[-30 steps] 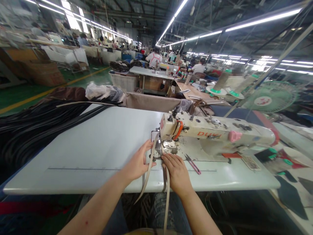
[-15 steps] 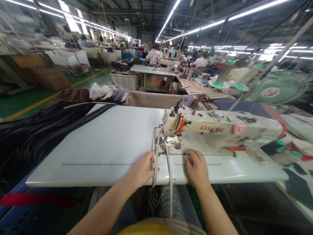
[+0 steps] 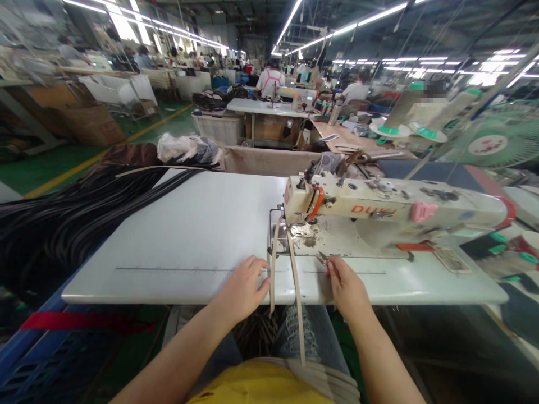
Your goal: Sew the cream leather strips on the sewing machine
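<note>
A long beige strap [image 3: 296, 286] runs from under the needle area of the sewing machine [image 3: 353, 207], over the table edge and down to my lap. A second beige length [image 3: 274, 264] hangs just left of it. My left hand [image 3: 245, 285] is beside that left length, with thumb and fingers apart and nothing visible gripped. To the right of the straps, my right hand [image 3: 346, 283] is closed on small thread snips [image 3: 323, 260], their metal points toward the machine bed and a bit of red showing near the fingers.
Black strips [image 3: 63, 230] lie heaped at the left of the white table [image 3: 202, 224]. A blue crate [image 3: 54, 359] with red cloth sits lower left. Thread cones [image 3: 393, 126] and a green fan [image 3: 488, 143] stand at right. People work at machines farther back.
My right hand has gone from resting spread on the table edge to gripping the snips. My left thumb has come off the left strap. The camera view has shifted slightly.
</note>
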A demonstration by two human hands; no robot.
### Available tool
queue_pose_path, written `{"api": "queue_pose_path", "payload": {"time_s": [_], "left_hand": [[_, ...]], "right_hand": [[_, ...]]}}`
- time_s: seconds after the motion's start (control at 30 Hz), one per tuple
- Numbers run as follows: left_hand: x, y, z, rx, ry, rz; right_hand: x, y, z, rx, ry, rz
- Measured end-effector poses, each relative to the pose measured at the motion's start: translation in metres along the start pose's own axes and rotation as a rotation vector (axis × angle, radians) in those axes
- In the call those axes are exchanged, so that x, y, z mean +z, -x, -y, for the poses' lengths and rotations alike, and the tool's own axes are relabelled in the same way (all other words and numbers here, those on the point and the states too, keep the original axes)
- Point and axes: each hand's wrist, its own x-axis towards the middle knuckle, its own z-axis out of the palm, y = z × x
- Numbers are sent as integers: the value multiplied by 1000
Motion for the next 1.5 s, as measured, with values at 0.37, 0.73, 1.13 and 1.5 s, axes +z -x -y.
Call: {"api": "queue_pose_path", "payload": {"time_s": [0.37, 0.73, 1.13, 1.5], "left_hand": [[1, 0, -7, -5, 120, -41], [3, 3, -11, -41, 63, 89], [-46, -6, 16, -202, -95, 3], [-27, 3, 50, 46, -678, -157]], "right_hand": [[5, 8, 75, -191, -1, 283], [16, 1, 81, -168, 84, 291], [6, -8, 34, 63, 172, 83], [-49, -40, -1, -96, 256, -487]]}}
